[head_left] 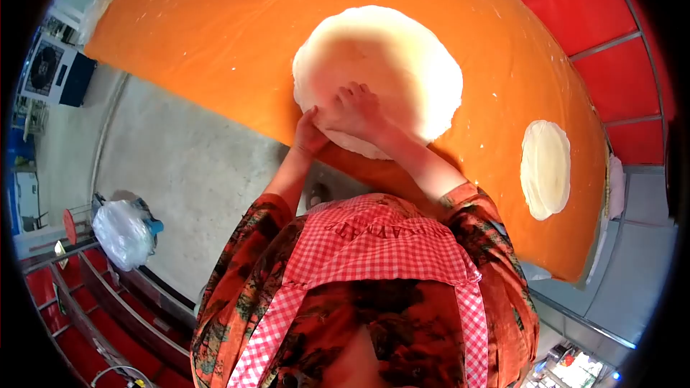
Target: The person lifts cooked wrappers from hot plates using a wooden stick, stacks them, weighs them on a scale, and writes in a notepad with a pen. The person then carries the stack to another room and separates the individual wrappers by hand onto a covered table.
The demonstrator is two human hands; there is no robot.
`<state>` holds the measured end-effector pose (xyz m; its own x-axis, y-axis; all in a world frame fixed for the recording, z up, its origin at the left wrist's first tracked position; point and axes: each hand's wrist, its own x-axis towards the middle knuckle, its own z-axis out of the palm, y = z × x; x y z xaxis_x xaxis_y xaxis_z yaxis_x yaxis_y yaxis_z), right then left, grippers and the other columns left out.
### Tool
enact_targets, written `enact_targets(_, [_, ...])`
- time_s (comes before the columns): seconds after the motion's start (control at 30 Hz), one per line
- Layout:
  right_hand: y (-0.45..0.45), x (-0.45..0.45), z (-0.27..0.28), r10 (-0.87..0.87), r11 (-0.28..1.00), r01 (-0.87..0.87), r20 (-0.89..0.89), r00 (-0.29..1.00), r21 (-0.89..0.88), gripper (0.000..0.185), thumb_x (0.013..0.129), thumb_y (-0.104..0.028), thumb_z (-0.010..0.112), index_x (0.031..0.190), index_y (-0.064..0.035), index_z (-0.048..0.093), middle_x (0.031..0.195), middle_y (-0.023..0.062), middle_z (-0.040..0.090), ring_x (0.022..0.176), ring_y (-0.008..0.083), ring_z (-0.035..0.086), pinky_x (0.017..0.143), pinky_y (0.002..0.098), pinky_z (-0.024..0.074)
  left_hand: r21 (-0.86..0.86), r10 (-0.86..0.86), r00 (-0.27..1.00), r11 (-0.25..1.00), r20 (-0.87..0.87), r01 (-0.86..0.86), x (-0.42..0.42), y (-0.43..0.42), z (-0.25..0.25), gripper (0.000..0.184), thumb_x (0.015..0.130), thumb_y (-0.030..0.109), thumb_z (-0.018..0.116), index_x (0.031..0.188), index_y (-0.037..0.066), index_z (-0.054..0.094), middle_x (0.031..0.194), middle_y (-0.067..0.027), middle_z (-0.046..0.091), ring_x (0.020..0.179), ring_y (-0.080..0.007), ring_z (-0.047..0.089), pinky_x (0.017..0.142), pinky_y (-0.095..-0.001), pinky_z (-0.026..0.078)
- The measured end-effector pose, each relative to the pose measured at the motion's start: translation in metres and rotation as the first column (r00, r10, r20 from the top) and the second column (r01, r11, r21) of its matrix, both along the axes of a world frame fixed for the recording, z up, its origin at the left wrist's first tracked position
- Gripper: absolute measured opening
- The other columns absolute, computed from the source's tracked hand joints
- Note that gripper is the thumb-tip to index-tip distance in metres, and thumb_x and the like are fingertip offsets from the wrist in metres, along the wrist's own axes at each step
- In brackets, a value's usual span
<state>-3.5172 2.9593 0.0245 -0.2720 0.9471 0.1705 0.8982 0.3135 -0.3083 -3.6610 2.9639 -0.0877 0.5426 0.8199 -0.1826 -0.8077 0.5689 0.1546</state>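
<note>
A large, round, pale sheet of dough (424,93) lies on the orange table cover (237,36), with a shadow over its middle. My left hand (310,134) is at the near left edge of the dough, its fingers closed at the rim and the thumb pointing up. Right beside it, my right hand (357,112) rests on the near part of the dough with its fingers curled together. How much dough is pinched under the right palm is hidden.
A smaller oval of flat dough (545,169) lies at the right on the table. Red panels (618,61) border the table's far right. At the left are a grey floor (172,151), a clear plastic bag (123,233), red shelving (108,309) and a boxy appliance (56,68).
</note>
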Motion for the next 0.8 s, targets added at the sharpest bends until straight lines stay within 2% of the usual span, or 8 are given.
enact_targets(0.07, [0.003,0.01,0.0,0.137,0.98,-0.128,-0.05,0.989,0.155,0.04,0.069,-0.036,0.072,0.092,-0.0059,0.06,0.099,0.0132,0.059,0.092,0.0325,0.056,0.076,0.0419,0.0478,0.018,-0.009,1.0,1.0,-0.021,0.009,-0.002,0.0,0.002,0.043,0.088,0.025,0.052,0.124,0.002,0.048,0.12,-0.0142,0.058,0.112,-0.0313,0.053,0.099,-0.0444,0.04])
enact_targets(0.17, [0.017,0.023,0.007,-0.032,0.958,-0.061,-0.317,0.948,-0.28,0.034,0.071,-0.037,0.068,0.082,-0.005,0.063,0.092,0.0144,0.063,0.087,0.0347,0.059,0.072,0.0425,0.0481,-0.002,-0.022,0.999,1.0,-0.041,0.022,-0.004,0.002,-0.013,0.042,0.086,0.023,0.053,0.121,0.0,0.05,0.118,-0.0145,0.058,0.11,-0.0306,0.054,0.099,-0.0438,0.04])
enact_targets(0.27, [0.02,0.028,0.019,0.107,0.952,-0.212,-0.409,0.906,-0.222,0.024,0.075,-0.024,0.068,0.084,-0.0023,0.063,0.08,0.0138,0.062,0.079,0.0293,0.06,0.073,0.0353,0.0473,-0.003,-0.014,0.999,1.0,-0.049,0.014,-0.004,0.006,-0.02,0.041,0.085,0.022,0.053,0.119,0.0,0.051,0.116,-0.0145,0.059,0.109,-0.0303,0.055,0.098,-0.0436,0.04])
enact_targets(0.37, [0.014,0.023,0.015,-0.082,0.93,-0.102,-0.471,0.878,-0.352,0.023,0.08,-0.023,0.065,0.093,-0.004,0.065,0.089,0.013,0.066,0.088,0.0245,0.062,0.076,0.0338,0.0475,0.179,0.078,0.981,0.983,-0.181,-0.045,-0.009,-0.002,-0.034,0.04,0.085,0.023,0.052,0.119,0.001,0.052,0.115,-0.0142,0.06,0.108,-0.0297,0.055,0.099,-0.0433,0.04])
enact_targets(0.53, [0.038,0.1,0.012,-0.06,0.987,0.143,-0.649,0.758,0.077,0.022,0.087,-0.023,0.058,0.098,-0.0056,0.066,0.094,0.0091,0.067,0.094,0.0212,0.061,0.08,0.0341,0.0467,-0.028,0.061,0.978,0.997,-0.201,-0.068,-0.002,-0.003,-0.008,0.055,0.084,0.029,0.052,0.131,0.004,0.041,0.133,-0.0139,0.047,0.123,-0.0311,0.043,0.106,-0.0451,0.032])
enact_targets(0.6, [0.055,0.15,0.028,-0.224,0.943,0.324,-0.867,0.446,-0.076,0.023,0.089,-0.021,0.053,0.095,-0.0033,0.067,0.09,0.0082,0.067,0.091,0.0205,0.061,0.078,0.0373,0.0479,0.007,0.081,0.968,0.997,-0.236,-0.081,0.004,0.0,-0.006,0.052,0.084,0.027,0.051,0.131,0.005,0.042,0.131,-0.0133,0.048,0.123,-0.0317,0.043,0.105,-0.0463,0.033])
enact_targets(0.67, [0.068,0.202,0.161,-0.511,0.851,0.436,-0.651,0.561,-0.293,0.022,0.086,-0.014,0.05,0.086,-0.0022,0.068,0.072,0.0045,0.063,0.066,0.0162,0.058,0.058,0.034,0.0478,-0.062,0.109,0.959,0.99,-0.26,-0.13,-0.005,0.001,-0.022,0.05,0.084,0.023,0.052,0.13,0.006,0.042,0.129,-0.0124,0.05,0.121,-0.0318,0.044,0.104,-0.0474,0.034])
enact_targets(0.8, [0.082,0.402,0.22,-0.791,0.558,0.792,-0.129,0.598,0.248,0.028,0.082,-0.026,0.058,0.097,-0.0017,0.064,0.084,0.0097,0.062,0.078,0.0201,0.058,0.069,0.0341,0.0463,-0.012,0.092,0.963,0.995,-0.252,-0.098,-0.006,-0.001,-0.017,0.048,0.086,0.026,0.051,0.128,0.002,0.044,0.129,-0.0135,0.051,0.12,-0.0316,0.046,0.103,-0.0475,0.035])
